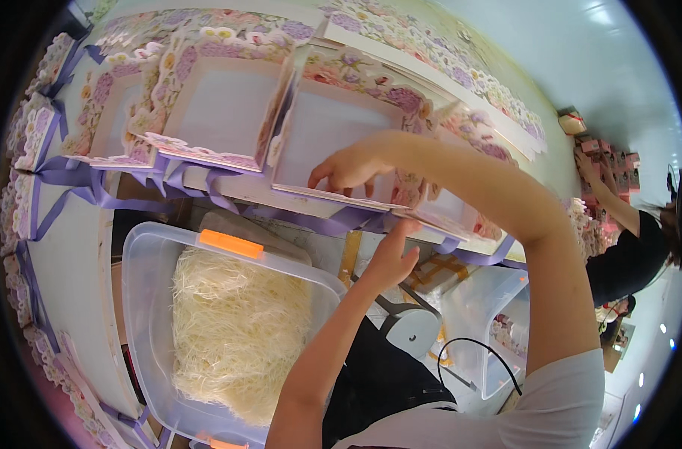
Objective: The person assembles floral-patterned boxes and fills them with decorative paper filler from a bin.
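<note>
Floral-printed open boxes with pale interiors stand in a row on a table. My right hand point(355, 168) reaches over one floral box point(341, 134), fingers curled down near its front wall; no held object shows. My left hand point(390, 258) is at the table edge, its fingertips by the front corner of the neighbouring box point(436, 221), and its palm looks bare. Purple ribbons point(330, 221) hang from the boxes' front edges. Below, a clear plastic tub point(144, 314) with orange latches holds a heap of cream shredded filler point(240, 331).
Further floral boxes point(223, 106) line the table, with others down the left side. On the floor are a taped cardboard box point(439, 272) and another clear bin point(470, 314). A co-worker in black point(627, 258) reaches towards stacked pink boxes point(610, 163) at right.
</note>
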`<move>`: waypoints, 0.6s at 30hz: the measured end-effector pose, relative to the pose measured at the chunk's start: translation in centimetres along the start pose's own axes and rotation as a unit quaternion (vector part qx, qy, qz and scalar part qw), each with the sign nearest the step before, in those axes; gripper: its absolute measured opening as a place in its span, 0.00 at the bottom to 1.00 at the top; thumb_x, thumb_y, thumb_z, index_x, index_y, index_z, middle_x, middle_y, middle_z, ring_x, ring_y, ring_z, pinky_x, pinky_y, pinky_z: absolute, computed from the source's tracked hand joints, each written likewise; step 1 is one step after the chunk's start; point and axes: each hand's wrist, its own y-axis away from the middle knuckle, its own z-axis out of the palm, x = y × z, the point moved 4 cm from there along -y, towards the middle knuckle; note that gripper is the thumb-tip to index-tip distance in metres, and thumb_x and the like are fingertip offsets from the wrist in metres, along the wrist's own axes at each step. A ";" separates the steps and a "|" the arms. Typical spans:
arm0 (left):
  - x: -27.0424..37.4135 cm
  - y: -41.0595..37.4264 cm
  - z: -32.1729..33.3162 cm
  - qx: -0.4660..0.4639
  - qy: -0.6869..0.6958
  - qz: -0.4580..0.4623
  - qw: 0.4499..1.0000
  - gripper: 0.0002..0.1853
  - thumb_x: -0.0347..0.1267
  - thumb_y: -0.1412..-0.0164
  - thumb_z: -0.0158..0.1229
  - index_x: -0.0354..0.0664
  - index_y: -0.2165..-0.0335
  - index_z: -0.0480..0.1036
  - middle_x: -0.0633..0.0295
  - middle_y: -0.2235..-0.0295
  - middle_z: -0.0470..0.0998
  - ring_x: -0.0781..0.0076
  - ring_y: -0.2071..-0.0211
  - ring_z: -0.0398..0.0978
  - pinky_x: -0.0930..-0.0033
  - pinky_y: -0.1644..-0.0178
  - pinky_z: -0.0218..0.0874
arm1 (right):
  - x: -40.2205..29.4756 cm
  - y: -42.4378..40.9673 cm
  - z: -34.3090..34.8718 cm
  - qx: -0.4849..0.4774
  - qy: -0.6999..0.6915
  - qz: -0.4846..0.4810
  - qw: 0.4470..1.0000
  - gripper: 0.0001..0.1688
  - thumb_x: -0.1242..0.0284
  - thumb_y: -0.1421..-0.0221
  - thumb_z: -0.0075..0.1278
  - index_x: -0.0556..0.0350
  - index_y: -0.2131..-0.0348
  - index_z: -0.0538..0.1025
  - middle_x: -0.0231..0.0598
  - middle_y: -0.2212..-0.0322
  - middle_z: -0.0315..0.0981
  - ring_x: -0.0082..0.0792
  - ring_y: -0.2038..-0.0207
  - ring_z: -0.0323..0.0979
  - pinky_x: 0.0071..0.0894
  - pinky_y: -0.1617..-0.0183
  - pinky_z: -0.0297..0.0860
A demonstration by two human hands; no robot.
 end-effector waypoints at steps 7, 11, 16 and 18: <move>-0.7 4.1 -2.3 -0.073 0.079 -0.169 0.980 0.09 0.20 0.50 0.44 0.36 0.66 0.64 0.60 0.66 0.70 0.71 0.61 0.69 0.70 0.56 0.59 | -3.2 12.1 -2.8 0.285 0.298 -0.231 0.881 0.15 0.77 0.49 0.32 0.58 0.63 0.69 0.41 0.69 0.68 0.36 0.65 0.66 0.29 0.64 0.62; -1.2 14.5 -10.4 0.136 0.169 -0.211 0.953 0.07 0.19 0.49 0.44 0.37 0.69 0.65 0.63 0.72 0.70 0.75 0.68 0.70 0.74 0.61 0.62 | -4.3 19.2 3.0 0.522 0.109 -0.388 0.752 0.10 0.81 0.53 0.37 0.61 0.69 0.70 0.44 0.73 0.69 0.38 0.70 0.68 0.28 0.66 0.63; -4.1 31.2 -18.6 0.574 0.003 -0.162 0.802 0.12 0.15 0.55 0.37 0.39 0.72 0.64 0.66 0.78 0.67 0.80 0.79 0.64 0.80 0.74 0.56 | -5.2 5.5 18.9 0.242 0.032 -0.412 0.878 0.17 0.77 0.57 0.46 0.55 0.62 0.66 0.45 0.65 0.65 0.40 0.65 0.65 0.32 0.65 0.63; -5.5 37.8 -19.2 0.619 -0.038 -0.197 0.759 0.12 0.17 0.54 0.37 0.40 0.72 0.64 0.66 0.78 0.67 0.81 0.79 0.64 0.80 0.75 0.56 | -6.9 -5.9 24.0 0.232 0.189 -0.338 0.893 0.30 0.73 0.59 0.50 0.48 0.54 0.60 0.49 0.54 0.54 0.45 0.53 0.57 0.43 0.57 0.61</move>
